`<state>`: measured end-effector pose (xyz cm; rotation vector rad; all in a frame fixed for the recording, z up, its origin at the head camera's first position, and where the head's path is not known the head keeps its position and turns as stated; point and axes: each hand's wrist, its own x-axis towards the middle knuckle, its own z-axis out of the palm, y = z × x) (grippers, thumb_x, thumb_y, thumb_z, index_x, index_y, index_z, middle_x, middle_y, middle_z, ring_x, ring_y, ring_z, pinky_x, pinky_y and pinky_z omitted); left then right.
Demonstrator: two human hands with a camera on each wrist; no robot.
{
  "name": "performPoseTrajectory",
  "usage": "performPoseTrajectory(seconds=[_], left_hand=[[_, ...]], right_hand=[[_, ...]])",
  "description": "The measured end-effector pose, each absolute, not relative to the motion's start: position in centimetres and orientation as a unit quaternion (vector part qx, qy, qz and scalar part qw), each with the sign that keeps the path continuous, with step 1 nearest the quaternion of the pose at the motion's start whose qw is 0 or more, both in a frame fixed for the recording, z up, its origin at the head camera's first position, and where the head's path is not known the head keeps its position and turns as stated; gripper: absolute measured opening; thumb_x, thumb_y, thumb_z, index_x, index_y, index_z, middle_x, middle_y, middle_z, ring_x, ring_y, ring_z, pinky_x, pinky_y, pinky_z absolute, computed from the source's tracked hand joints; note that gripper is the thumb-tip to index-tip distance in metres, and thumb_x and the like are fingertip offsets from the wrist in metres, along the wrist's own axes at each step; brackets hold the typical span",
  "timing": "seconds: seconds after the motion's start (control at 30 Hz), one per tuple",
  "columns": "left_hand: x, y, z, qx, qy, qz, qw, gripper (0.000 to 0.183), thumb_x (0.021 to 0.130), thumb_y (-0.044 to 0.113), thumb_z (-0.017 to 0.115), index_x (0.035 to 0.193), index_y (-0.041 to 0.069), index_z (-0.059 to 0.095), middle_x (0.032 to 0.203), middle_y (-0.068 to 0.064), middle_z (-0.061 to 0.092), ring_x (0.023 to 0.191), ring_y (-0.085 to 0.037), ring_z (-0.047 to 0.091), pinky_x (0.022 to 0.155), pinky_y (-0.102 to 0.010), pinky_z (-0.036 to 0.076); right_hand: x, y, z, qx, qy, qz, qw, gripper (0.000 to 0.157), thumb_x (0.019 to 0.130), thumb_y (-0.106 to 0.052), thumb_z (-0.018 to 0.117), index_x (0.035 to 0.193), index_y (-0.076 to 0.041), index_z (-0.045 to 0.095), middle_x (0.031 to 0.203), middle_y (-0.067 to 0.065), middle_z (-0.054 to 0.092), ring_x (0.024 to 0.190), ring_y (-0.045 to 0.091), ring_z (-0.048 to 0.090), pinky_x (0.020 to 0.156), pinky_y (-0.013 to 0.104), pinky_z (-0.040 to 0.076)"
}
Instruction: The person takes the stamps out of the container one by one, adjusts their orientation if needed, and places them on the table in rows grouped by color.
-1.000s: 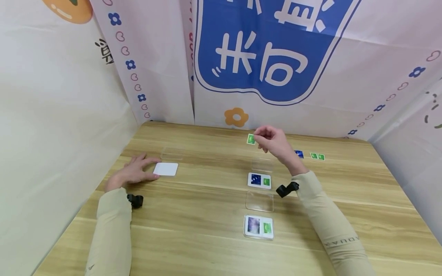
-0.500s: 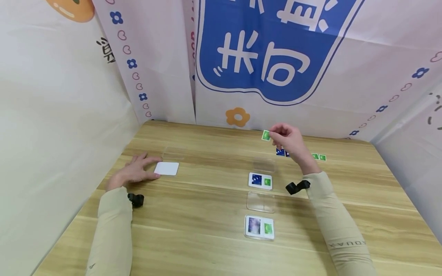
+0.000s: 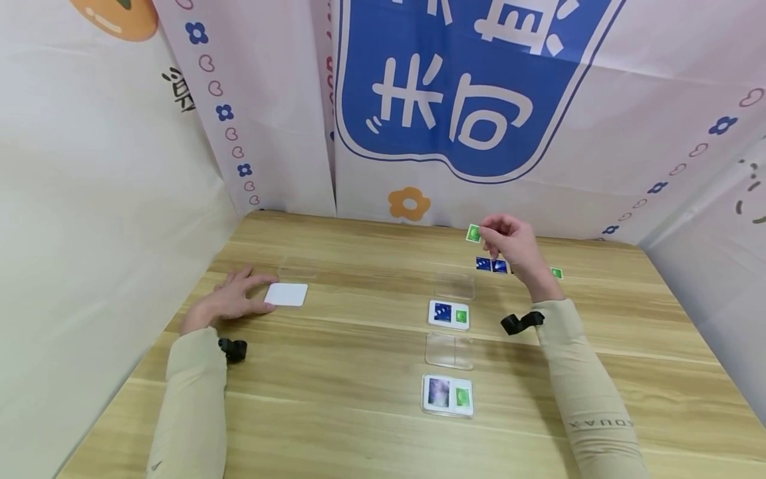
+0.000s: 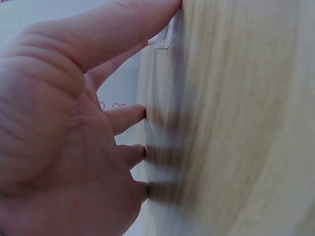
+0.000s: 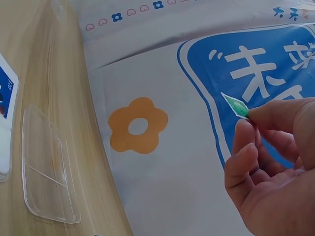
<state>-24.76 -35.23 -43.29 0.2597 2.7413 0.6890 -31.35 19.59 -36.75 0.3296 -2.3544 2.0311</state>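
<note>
My left hand (image 3: 236, 297) is at the left of the table, thumb and index finger holding a blank white card (image 3: 287, 294) by its left corners. Its other fingertips rest on the wood. The left wrist view shows a clear plastic edge (image 4: 169, 37) by the fingertips. Farther right, my right hand (image 3: 511, 246) pinches a small green stamp-like sticker (image 3: 474, 233) between thumb and index finger, raised above the table near the back wall. Seen from the right wrist, the sticker (image 5: 236, 105) is tilted, with its remaining fingers curled below.
Two cards with dark and green stickers (image 3: 449, 315) (image 3: 447, 395) lie right of centre, between clear plastic lids (image 3: 449, 350) (image 3: 455, 286). Another faint clear lid (image 3: 298, 267) lies behind the white card. Blue stickers (image 3: 491, 265) and a green one (image 3: 556, 273) lie near the right forearm.
My right hand has moved to the right with the green sticker, uncovering blue stickers and hiding part of the green pair. My left hand stays at the white card.
</note>
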Motion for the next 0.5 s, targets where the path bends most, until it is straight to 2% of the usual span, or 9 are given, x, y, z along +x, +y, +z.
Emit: performPoseTrajectory(seconds=[0.3,0.5], left_hand=[[-25.1,-35.6,-43.4,0.096,0.959,0.225,0.143,0.073,0.087,0.051,0.068,0.147,0.019,0.043,0.157,-0.038,0.004,0.139,-0.067,0.0,0.1,-0.084,0.007],[-25.0,-35.5,-43.5,0.094,0.958,0.227,0.147,0.073,0.087,0.052,0.067,0.147,0.019,0.042,0.157,-0.037,0.003,0.138,-0.068,-0.003,0.1,-0.084,0.004]], right_hand=[[-31.5,20.2,-36.6,0.089,-0.767,0.635,0.007,0.026,0.095,-0.019,0.066,0.11,0.002,0.061,0.083,0.001,0.061,0.064,0.011,0.056,0.053,0.023,0.048],[-31.8,21.1,-36.6,0.086,-0.767,0.635,0.014,0.024,0.094,-0.018,0.066,0.109,0.002,0.062,0.081,0.002,0.06,0.063,0.013,0.055,0.051,0.021,0.047]])
